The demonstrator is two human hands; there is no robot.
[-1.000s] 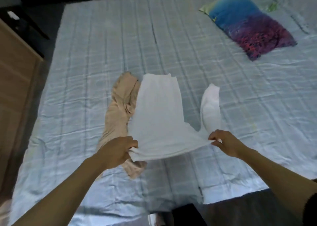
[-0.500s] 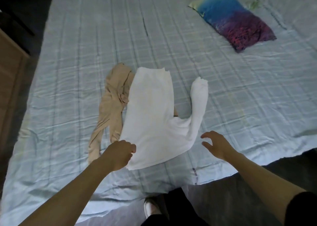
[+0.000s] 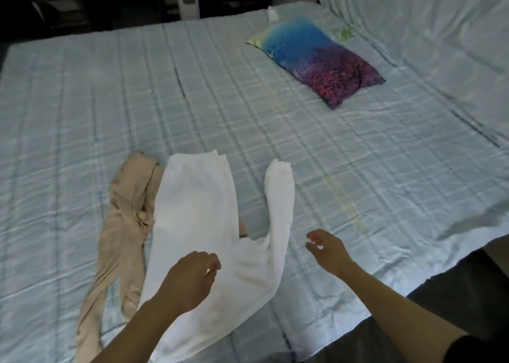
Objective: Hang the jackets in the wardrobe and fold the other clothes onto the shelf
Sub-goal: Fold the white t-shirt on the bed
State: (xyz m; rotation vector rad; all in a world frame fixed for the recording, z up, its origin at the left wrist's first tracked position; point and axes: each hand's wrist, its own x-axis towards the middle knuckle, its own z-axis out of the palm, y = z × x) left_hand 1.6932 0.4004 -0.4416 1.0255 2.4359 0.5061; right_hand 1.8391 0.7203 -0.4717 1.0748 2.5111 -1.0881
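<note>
White garment (image 3: 198,214) flat on bed (image 3: 303,142); left hand (image 3: 190,280) above it, right hand (image 3: 327,249) beside; fingers loose, holding nothing.

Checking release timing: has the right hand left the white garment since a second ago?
Yes. The right hand let go of the white garment and now hovers open beside its sleeve over the bedspread.

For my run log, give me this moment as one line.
stage: folding | white garment: flat on bed, overlapping beige garment | left hand: above it, empty | right hand: open, empty
</note>
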